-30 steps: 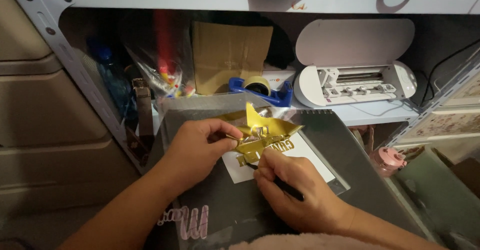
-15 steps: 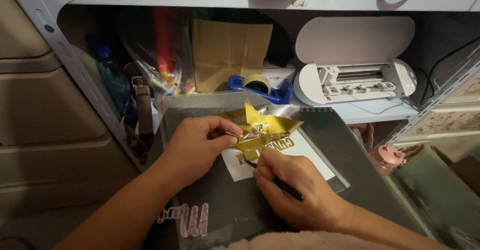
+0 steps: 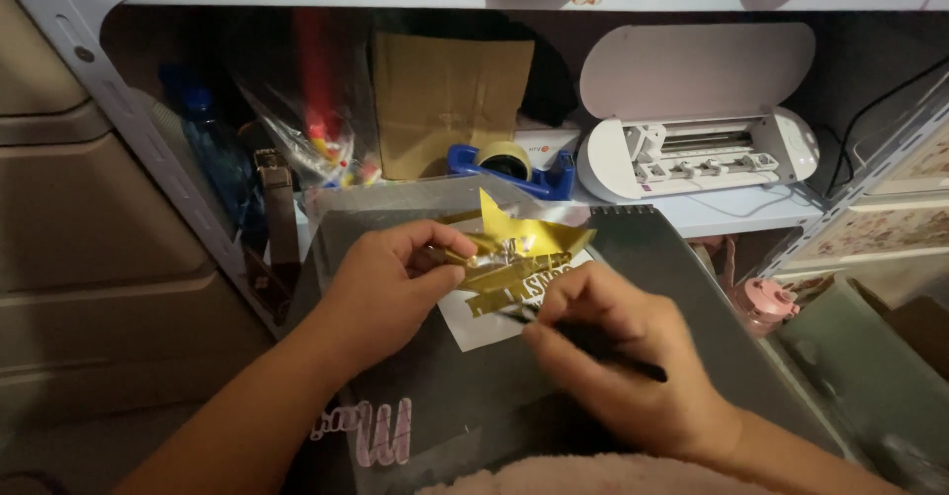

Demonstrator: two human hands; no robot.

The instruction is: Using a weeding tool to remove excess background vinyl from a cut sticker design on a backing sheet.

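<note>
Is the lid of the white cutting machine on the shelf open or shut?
Open. The white cutting machine's rounded lid is tipped up and back, leaving the rollers and carriage along its front uncovered.

A home craft corner. Evidence: a metal shelving unit point(image 3: 119, 99) holding a white desktop cutting machine point(image 3: 697, 149), a blue tape dispenser point(image 3: 509, 167), a brown paper bag point(image 3: 445, 99) and bagged supplies point(image 3: 316, 139); beige plastic drawers point(image 3: 89, 248) stand at the left.
</note>
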